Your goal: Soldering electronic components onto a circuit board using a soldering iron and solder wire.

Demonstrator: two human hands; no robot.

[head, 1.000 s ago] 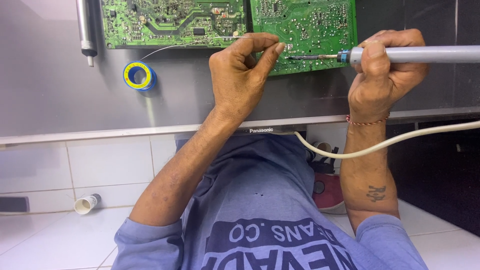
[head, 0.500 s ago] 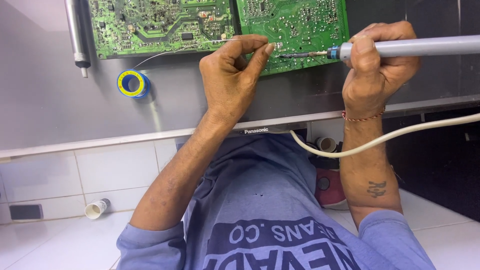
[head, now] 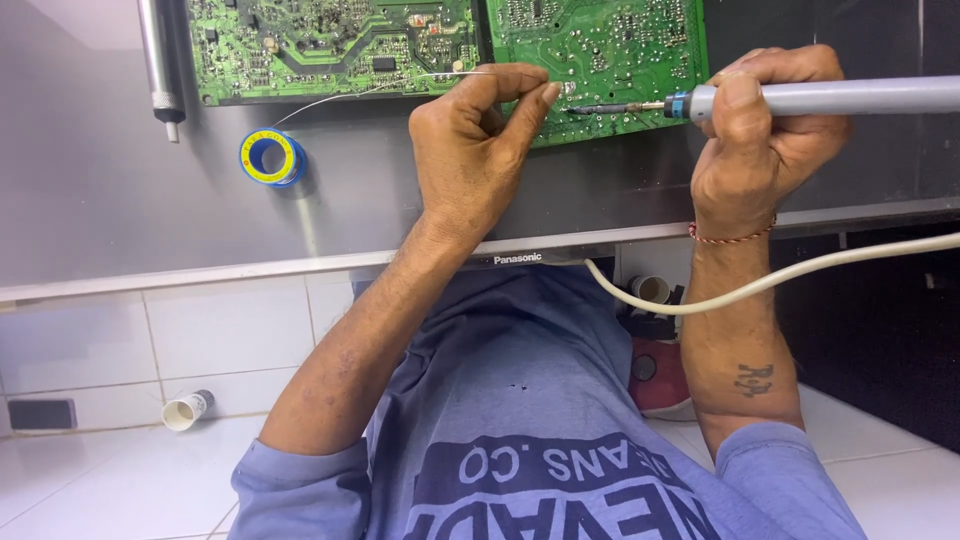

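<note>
My left hand (head: 470, 160) pinches a thin solder wire (head: 350, 92) between thumb and forefinger, just at the lower edge of a green circuit board (head: 610, 50). The wire runs left to a blue and yellow solder spool (head: 270, 157) lying on the grey metal panel (head: 150, 220). My right hand (head: 760, 140) grips a grey soldering iron (head: 850, 97). Its dark tip touches the board's solder side close to my left fingertips. A second green circuit board (head: 330, 45) with components sits to the left.
A white cord (head: 800, 275) trails from the iron across my right forearm. A metal cylinder tool (head: 158, 60) lies at the panel's upper left. On the white tiled floor are a small white cup (head: 187, 410) and a red object (head: 660, 375).
The view has shifted slightly, so the boards and spool sit further left. Both hands keep their grips, with the iron tip still at the board near my left fingertips.
</note>
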